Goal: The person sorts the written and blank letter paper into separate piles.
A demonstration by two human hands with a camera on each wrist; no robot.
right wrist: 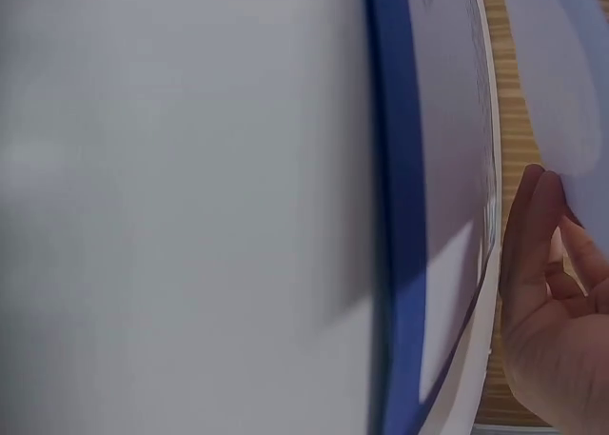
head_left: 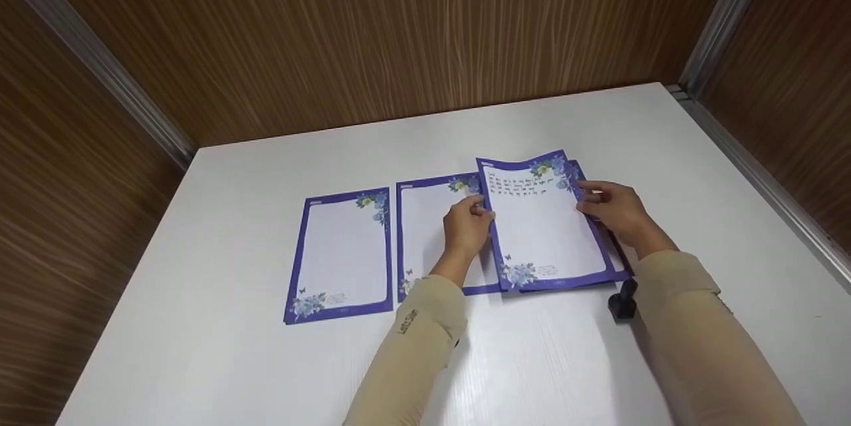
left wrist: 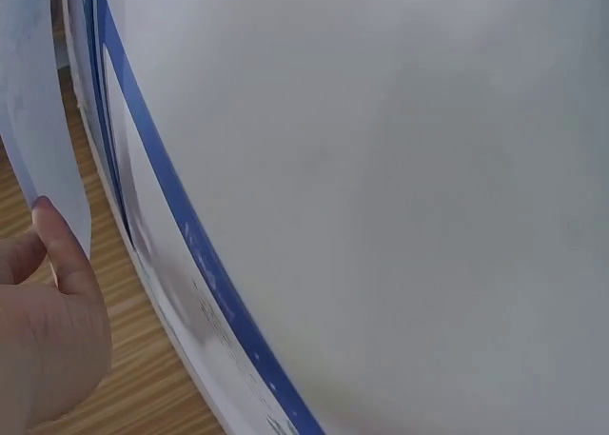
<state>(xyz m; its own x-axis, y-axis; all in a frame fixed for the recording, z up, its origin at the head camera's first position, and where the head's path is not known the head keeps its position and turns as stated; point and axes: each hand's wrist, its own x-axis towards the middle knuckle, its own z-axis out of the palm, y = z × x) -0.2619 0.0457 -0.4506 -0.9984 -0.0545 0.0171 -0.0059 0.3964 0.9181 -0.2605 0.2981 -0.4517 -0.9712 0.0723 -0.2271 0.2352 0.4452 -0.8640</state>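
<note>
A purple-bordered sheet of paper (head_left: 545,226) with blue flowers and lines of handwriting at its top is held up in the head view. My left hand (head_left: 465,226) pinches its left edge, and my right hand (head_left: 618,210) pinches the right edge. Its top edge bends in a slight curve. In the left wrist view the left hand (left wrist: 57,311) has thumb and finger on the sheet (left wrist: 38,102). The right wrist view shows the right hand (right wrist: 561,302) gripping the sheet's other side (right wrist: 561,73). Beneath it, another purple-bordered sheet (head_left: 621,266) is mostly hidden.
On the white table (head_left: 219,266), a matching sheet without handwriting (head_left: 346,253) lies at the left. A second such sheet (head_left: 422,213) lies in the middle, partly under my left hand. A small black object, perhaps a stamp (head_left: 623,303), stands by the right forearm. Wood-grain panels (head_left: 399,34) surround the table.
</note>
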